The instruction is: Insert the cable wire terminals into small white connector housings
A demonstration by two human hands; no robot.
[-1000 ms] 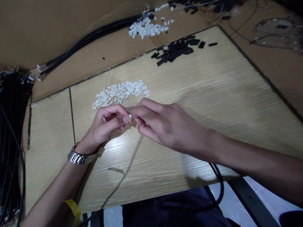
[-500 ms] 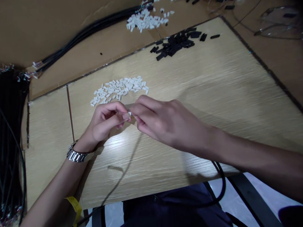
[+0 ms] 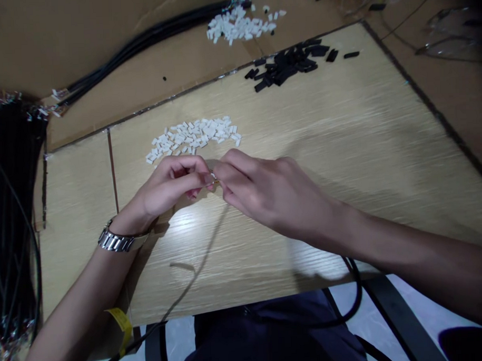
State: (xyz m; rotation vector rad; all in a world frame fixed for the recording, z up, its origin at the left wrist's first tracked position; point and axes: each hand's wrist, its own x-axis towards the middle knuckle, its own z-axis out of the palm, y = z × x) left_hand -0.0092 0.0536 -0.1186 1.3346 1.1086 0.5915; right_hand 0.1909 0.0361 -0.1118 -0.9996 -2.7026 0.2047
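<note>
My left hand (image 3: pixel 168 188), with a metal watch (image 3: pixel 113 241) on its wrist, pinches a tiny white connector (image 3: pixel 213 176) between thumb and forefinger. My right hand (image 3: pixel 265 193) meets it from the right, fingers pinched on the end of a black cable (image 3: pixel 353 297) that loops down past the table's front edge. Both hands hover just above the light wooden board (image 3: pixel 342 145). Just behind the hands a pile of small white connectors (image 3: pixel 194 137) is spread on the board.
A heap of small black housings (image 3: pixel 288 68) lies at the board's far edge, with more white pieces (image 3: pixel 239 25) on the cardboard behind. Bundles of black cables (image 3: pixel 12 209) hang at the left and run along the back (image 3: pixel 141 47).
Both hands stayed pinched together and drifted slightly; the view shifted a little. The white piece shows less between the fingertips now.
</note>
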